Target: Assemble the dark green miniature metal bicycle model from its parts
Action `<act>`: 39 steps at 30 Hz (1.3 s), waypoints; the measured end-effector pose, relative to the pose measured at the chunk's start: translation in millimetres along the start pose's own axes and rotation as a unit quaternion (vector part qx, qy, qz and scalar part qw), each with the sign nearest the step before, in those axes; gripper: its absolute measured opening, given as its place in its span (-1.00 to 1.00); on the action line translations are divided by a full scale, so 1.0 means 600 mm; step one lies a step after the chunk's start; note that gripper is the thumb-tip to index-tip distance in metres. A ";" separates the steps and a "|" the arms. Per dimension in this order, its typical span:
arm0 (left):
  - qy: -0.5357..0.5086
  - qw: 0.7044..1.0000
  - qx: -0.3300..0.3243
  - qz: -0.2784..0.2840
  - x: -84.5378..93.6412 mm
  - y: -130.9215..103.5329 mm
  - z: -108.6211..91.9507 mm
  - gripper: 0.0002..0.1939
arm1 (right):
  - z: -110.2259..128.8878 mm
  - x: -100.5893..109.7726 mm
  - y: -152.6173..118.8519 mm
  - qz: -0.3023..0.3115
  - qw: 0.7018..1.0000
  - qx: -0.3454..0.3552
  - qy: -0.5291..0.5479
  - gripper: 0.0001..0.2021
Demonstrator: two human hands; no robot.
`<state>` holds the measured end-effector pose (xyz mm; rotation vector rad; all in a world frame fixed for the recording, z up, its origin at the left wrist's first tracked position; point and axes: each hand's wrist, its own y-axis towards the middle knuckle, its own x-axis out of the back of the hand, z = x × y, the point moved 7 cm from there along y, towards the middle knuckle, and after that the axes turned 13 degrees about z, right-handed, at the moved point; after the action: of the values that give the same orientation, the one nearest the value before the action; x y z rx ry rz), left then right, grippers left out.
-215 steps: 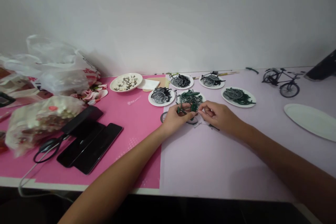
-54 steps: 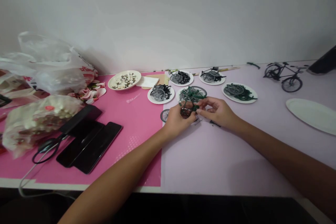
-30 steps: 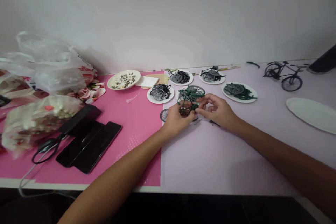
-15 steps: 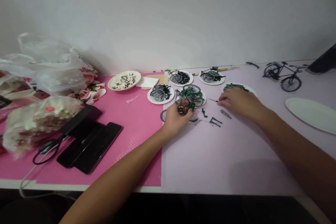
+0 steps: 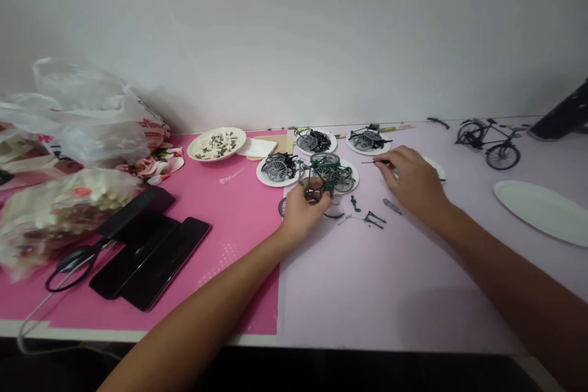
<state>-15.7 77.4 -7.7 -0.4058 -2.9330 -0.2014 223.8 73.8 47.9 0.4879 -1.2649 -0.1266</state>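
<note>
My left hand (image 5: 304,214) is closed around a small green model bicycle frame (image 5: 327,187), in front of a white plate (image 5: 355,179) with green and grey wheels. A dark wheel (image 5: 282,206) shows just left of that hand. My right hand (image 5: 413,184) pinches a thin dark screwdriver-like tool (image 5: 380,162), its tip pointing left, and partly covers another white plate (image 5: 434,166). Loose on the lilac mat between the hands lie a forked dark part (image 5: 375,219), a small green piece (image 5: 355,203) and a grey piece (image 5: 392,206).
Plates of dark parts (image 5: 278,170) stand behind. At the right are an assembled model bicycle (image 5: 491,141), an oval white plate (image 5: 546,211) and a dark cylinder (image 5: 560,113). The left holds a bowl (image 5: 215,144), a phone (image 5: 165,263) and plastic bags (image 5: 87,122).
My right hand has lifted the thin tool off the mat and raised it slightly, away from the grey piece. My left hand still holds the green frame. The view has shifted slightly.
</note>
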 end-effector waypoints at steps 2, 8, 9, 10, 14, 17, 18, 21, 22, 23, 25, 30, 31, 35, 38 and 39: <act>0.001 1.000 -0.002 -0.007 0.002 0.000 0.000 -0.73 | 0.026 0.013 -0.005 -0.027 0.997 0.042 0.055 -0.73; -0.006 1.000 -0.016 -0.011 0.004 0.003 -0.003 -0.71 | 0.089 0.001 -0.029 0.001 0.979 0.105 0.178 -0.76; -0.008 1.000 -0.017 -0.010 0.004 0.003 -0.004 -0.71 | 0.096 -0.005 -0.033 0.013 0.975 0.114 0.189 -0.77; -0.008 1.000 -0.018 -0.011 0.005 0.003 -0.005 -0.71 | 0.102 -0.010 -0.036 0.019 0.972 0.124 0.201 -0.77; -0.004 1.000 -0.011 -0.012 0.005 0.002 -0.006 -0.72 | 0.113 -0.014 -0.044 0.009 0.960 0.166 0.225 -0.80; -0.004 1.000 -0.007 -0.011 0.004 0.002 -0.005 -0.71 | 0.114 -0.015 -0.045 0.004 0.962 0.179 0.206 -0.79; -0.004 1.000 -0.007 -0.011 0.004 0.002 -0.005 -0.71 | 0.115 -0.014 -0.045 -0.001 0.963 0.184 0.196 -0.80; -0.006 1.000 -0.010 -0.012 0.004 0.002 -0.005 -0.71 | 0.122 -0.005 -0.049 -0.043 0.958 0.229 0.169 -0.81; -0.006 1.000 -0.011 -0.012 0.004 0.003 -0.005 -0.71 | 0.126 -0.002 -0.051 -0.060 0.953 0.250 0.163 -0.82; -0.004 1.000 -0.012 -0.013 0.003 0.003 -0.005 -0.72 | 0.129 0.001 -0.054 -0.073 0.948 0.267 0.159 -0.82; 0.000 1.000 -0.012 -0.014 0.003 0.003 -0.004 -0.72 | 0.133 0.003 -0.056 -0.085 0.942 0.285 0.153 -0.80; 0.015 1.000 -0.018 -0.018 0.005 0.003 -0.003 -0.73 | 0.143 0.008 -0.062 -0.082 0.938 0.313 0.121 -0.76; 0.020 0.999 -0.021 -0.018 0.006 0.002 -0.004 -0.74 | 0.146 0.009 -0.064 -0.080 0.936 0.323 0.111 -0.74; 0.044 0.998 -0.044 -0.027 0.007 -0.002 -0.011 -0.77 | 0.156 0.014 -0.070 -0.079 0.929 0.351 0.081 -0.70; 0.054 0.996 -0.059 -0.029 0.006 -0.003 -0.014 -0.77 | 0.156 0.015 -0.071 -0.080 0.928 0.355 0.079 -0.70; 0.055 0.996 -0.062 -0.029 0.006 -0.004 -0.015 -0.77 | 0.155 0.015 -0.070 -0.079 0.928 0.355 0.080 -0.70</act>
<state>-18.3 74.9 1.3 -0.3158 -2.8353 -0.4011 147.0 6.9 58.3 1.2013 -1.0833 0.2456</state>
